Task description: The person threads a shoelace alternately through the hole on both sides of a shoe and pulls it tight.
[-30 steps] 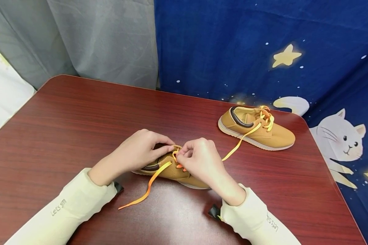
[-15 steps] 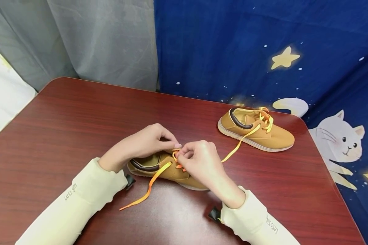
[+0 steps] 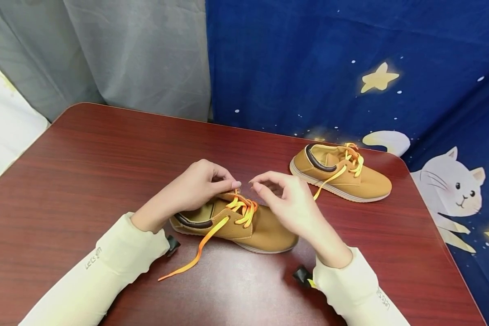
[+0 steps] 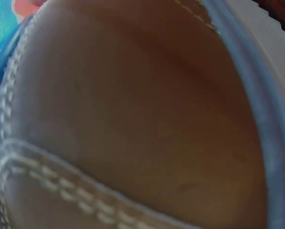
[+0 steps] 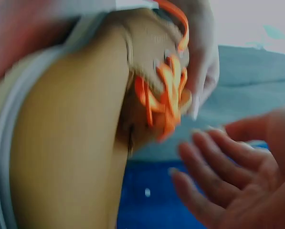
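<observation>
A tan lace-up shoe (image 3: 269,228) lies on its sole, toe to the right, its orange-yellow shoelace (image 3: 244,210) laced through the eyelets. One loose lace end trails over the near side onto the table. My left hand (image 3: 197,185) pinches a short piece of lace between thumb and forefinger, just above the tongue. Off the toe side, my right hand (image 3: 289,197) holds its fingers bent and apart, thumb clear of the forefinger. The right wrist view shows this hand (image 5: 233,176) with nothing in its grasp. Stitched leather of the shoe (image 4: 142,114) fills the left wrist view.
A second tan shoe (image 3: 371,183) stands at the back right of the red-brown table (image 3: 106,149), its lace hanging toward the near shoe. Behind the table hang a grey curtain (image 3: 142,54) and a blue curtain (image 3: 285,59) with star and cat prints.
My right hand has let go of the lacing and moved up and right, uncovering the laces and toe. My left fingertips have gone from the tongue to slightly above it.
</observation>
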### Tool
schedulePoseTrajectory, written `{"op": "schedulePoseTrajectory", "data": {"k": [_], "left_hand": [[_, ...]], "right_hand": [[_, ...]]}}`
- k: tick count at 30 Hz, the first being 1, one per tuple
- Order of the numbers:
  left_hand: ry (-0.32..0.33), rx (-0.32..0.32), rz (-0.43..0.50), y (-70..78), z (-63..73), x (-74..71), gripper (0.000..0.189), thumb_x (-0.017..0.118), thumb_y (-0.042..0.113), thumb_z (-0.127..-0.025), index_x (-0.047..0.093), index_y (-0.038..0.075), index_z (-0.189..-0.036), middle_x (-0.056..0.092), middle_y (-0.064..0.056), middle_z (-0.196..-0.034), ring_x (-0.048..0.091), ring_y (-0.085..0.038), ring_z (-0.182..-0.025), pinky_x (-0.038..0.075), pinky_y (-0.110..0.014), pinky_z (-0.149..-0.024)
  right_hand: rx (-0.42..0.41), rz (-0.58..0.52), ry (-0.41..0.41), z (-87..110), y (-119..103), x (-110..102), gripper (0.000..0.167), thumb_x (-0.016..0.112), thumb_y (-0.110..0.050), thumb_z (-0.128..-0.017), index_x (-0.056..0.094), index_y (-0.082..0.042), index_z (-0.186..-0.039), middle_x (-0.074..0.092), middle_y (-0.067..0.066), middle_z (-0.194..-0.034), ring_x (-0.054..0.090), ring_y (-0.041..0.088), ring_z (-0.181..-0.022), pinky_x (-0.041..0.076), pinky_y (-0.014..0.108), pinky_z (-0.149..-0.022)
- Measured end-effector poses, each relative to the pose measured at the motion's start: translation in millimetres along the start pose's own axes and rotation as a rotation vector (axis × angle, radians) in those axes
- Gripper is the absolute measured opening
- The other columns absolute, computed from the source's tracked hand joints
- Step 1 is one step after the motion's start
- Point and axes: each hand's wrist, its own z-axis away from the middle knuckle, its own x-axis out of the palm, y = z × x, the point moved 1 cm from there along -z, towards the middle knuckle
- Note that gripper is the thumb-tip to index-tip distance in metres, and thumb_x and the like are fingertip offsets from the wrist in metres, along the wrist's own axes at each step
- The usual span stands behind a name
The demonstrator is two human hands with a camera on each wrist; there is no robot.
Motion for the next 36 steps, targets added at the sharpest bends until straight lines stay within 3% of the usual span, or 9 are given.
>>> {"op": "schedulePoseTrajectory", "data": {"k": [5, 10, 14, 18, 23, 32, 36], "left_hand": [[0.030, -0.024, 0.009, -1.4, -1.2, 0.1, 0.023, 0.067, 0.032, -0.098, 0.076, 0.021, -0.079, 0.063, 0.008, -0.070, 0.051, -0.011, -0.070, 0.039, -0.026, -0.063], [0.034, -0.039, 0.050, -1.7, -2.3, -0.1, 0.024, 0.066, 0.030, -0.098, 0.075, 0.018, -0.080, 0.068, 0.007, -0.070, 0.052, -0.009, -0.068, 0.040, -0.024, -0.062], [0.033, -0.038, 0.078, -2.1, -2.7, -0.1, 0.023, 0.066, 0.028, -0.099, 0.076, 0.015, -0.083, 0.070, 0.005, -0.072, 0.055, -0.009, -0.068, 0.042, -0.023, -0.063], [0.043, -0.013, 0.166, -3.0, -3.8, -2.1, 0.023, 0.063, 0.024, -0.101, 0.075, 0.009, -0.089, 0.074, -0.002, -0.079, 0.067, -0.011, -0.075, 0.054, -0.022, -0.072], [0.106, 0.002, 0.279, -5.4, -5.6, -11.6, 0.025, 0.058, 0.022, -0.104, 0.071, 0.002, -0.097, 0.075, -0.012, -0.090, 0.074, -0.019, -0.086, 0.060, -0.033, -0.084], [0.183, 0.008, 0.318, -8.0, -6.1, -23.9, 0.027, 0.059, 0.024, -0.103, 0.070, -0.001, -0.097, 0.075, -0.014, -0.094, 0.073, -0.007, -0.081, 0.060, -0.023, -0.079], [0.222, 0.016, 0.335, -8.2, -5.8, -25.1, 0.027, 0.059, 0.023, -0.103, 0.070, -0.001, -0.097, 0.075, -0.012, -0.092, 0.074, -0.010, -0.081, 0.060, -0.023, -0.078]], "right_hand": [[-0.085, 0.175, -0.232, -0.6, 11, -6, 0.023, 0.063, -0.013, -0.096, 0.076, -0.018, -0.115, 0.077, -0.005, -0.107, 0.068, 0.009, -0.093, 0.055, 0.035, -0.083], [-0.157, 0.209, -0.341, -0.4, 17, -8, 0.031, 0.068, -0.011, -0.091, 0.074, -0.016, -0.121, 0.077, -0.005, -0.110, 0.070, 0.008, -0.098, 0.057, 0.037, -0.087], [-0.138, 0.198, -0.337, -1.2, 20, -5, 0.035, 0.076, -0.018, -0.088, 0.072, -0.014, -0.123, 0.078, -0.002, -0.110, 0.073, 0.010, -0.105, 0.057, 0.036, -0.092], [-0.102, 0.210, -0.280, -3.7, 22, 0, 0.026, 0.077, -0.018, -0.087, 0.076, -0.014, -0.113, 0.079, -0.002, -0.102, 0.075, 0.009, -0.097, 0.058, 0.033, -0.087], [-0.082, 0.253, -0.240, -4.9, 22, 4, 0.018, 0.077, -0.015, -0.087, 0.078, -0.017, -0.104, 0.080, -0.003, -0.095, 0.075, 0.008, -0.091, 0.058, 0.031, -0.083], [-0.104, 0.301, -0.217, -4.3, 22, 5, 0.020, 0.072, -0.010, -0.085, 0.079, -0.018, -0.102, 0.080, -0.003, -0.092, 0.076, 0.009, -0.089, 0.057, 0.032, -0.080], [-0.099, 0.309, -0.214, -3.4, 20, 5, 0.021, 0.071, -0.010, -0.084, 0.079, -0.018, -0.101, 0.080, -0.003, -0.092, 0.076, 0.009, -0.090, 0.056, 0.032, -0.081]]}}
